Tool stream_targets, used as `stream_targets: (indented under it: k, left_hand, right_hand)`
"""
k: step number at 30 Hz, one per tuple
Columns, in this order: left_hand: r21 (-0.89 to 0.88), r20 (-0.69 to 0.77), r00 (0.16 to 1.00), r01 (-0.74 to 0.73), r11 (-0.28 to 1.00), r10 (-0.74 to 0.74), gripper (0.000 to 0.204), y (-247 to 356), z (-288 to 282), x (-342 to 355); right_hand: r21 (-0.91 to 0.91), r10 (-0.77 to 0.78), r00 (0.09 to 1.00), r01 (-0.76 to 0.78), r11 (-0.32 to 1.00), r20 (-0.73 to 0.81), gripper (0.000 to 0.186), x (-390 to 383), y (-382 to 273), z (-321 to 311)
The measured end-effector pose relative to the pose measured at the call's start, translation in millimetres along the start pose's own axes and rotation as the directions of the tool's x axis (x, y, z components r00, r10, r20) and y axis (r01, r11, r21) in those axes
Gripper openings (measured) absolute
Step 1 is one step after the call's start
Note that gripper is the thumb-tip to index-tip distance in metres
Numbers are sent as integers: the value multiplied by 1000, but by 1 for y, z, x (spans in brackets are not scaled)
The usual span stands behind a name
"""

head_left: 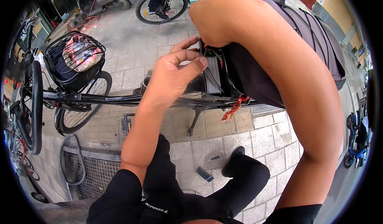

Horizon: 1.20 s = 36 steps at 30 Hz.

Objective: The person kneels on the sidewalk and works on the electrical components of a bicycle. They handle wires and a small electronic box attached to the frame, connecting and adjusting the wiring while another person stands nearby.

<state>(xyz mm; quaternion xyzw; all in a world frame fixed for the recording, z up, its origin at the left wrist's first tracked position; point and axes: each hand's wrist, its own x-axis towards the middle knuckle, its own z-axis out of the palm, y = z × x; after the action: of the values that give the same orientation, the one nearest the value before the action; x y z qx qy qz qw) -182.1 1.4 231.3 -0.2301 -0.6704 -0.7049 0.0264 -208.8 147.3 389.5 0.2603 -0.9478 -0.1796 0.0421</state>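
Note:
A silver finned metal box [213,78] sits in a black housing on a bicycle [119,99], with thin dark and coloured wires about it. My left hand [173,74] is at the box's upper left edge, thumb and forefinger closed in a pinch; what lies between them is too small to make out. My right hand [209,24] bends down over the far end of the housing, its fingers hidden behind the wrist. A large grey bag [255,74] rests right of the box, partly under my right arm. Red-orange ribbon [236,109] hangs below the housing.
A wire basket [74,56] holding patterned cloth is at the bicycle's left. Its kickstand [194,122] reaches the paving. A small black rectangular piece [205,174] and a thin tool [214,158] lie between my feet. A black hoop [82,160] lies by a metal grate [95,178].

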Motion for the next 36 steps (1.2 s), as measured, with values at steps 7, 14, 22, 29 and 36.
stream_targets:
  k: [7, 14, 22, 29, 36]
  left_hand:
    - [315, -46, 983, -156, 936, 180, 23, 6, 31, -24]
    - [207, -90, 984, -132, 969, 153, 29, -4, 22, -58]
    - [-185, -195, 965, 139, 973, -175, 83, -5, 31, -57]
    - [-218, -44, 952, 286, 933, -302, 109, -9, 31, -26]
    - [-240, -39, 952, 286, 928, -304, 103, -6, 28, -36]
  right_hand:
    - [20, 36, 997, -37, 999, 69, 19, -2, 0, 1]
    - [1, 61, 970, -63, 998, 234, 26, 4, -1, 6]
    - [-61, 29, 996, -24, 998, 85, 24, 11, 9, 17]
    - [80, -137, 926, 116, 990, 351, 32, -37, 7, -60]
    - [180, -186, 967, 154, 971, 176, 14, -22, 57, -39]
